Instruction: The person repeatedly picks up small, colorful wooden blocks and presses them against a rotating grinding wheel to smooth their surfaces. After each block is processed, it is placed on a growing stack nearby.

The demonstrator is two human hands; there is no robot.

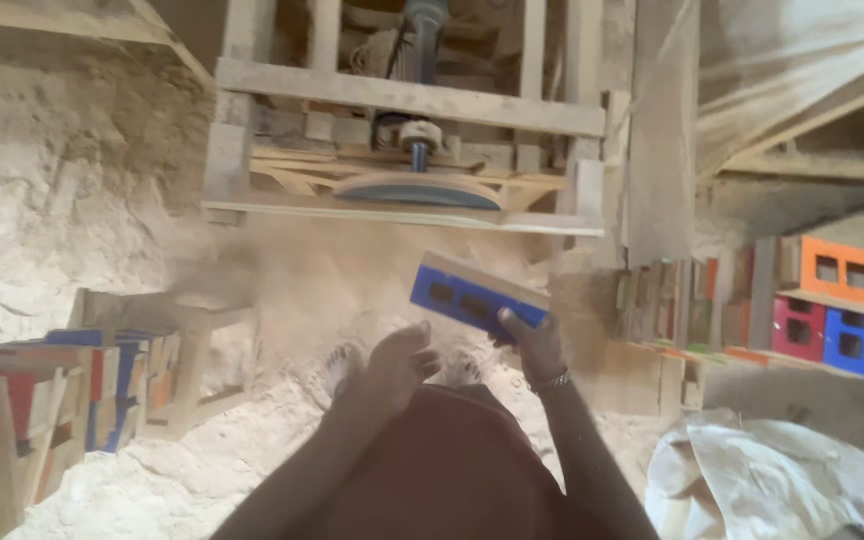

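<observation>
My right hand [532, 343] grips a blue painted wooden block [476, 294] with rectangular cut-outs, holding it tilted below a spinning sanding disc [418, 190]. The disc sits in a rough wooden frame [407, 98] with a motor shaft above it. My left hand [399, 363] hangs just left of the block with fingers loosely curled and nothing in it. A bracelet circles my right wrist. Dust hangs in the air under the disc.
A stack of painted boards [62, 395] leans on a small wooden stool [202, 335] at left. Orange, pink and blue blocks [832, 305] are stacked at right beside more boards. A white sack [772, 480] lies at bottom right. Sawdust [62, 240] covers the ground.
</observation>
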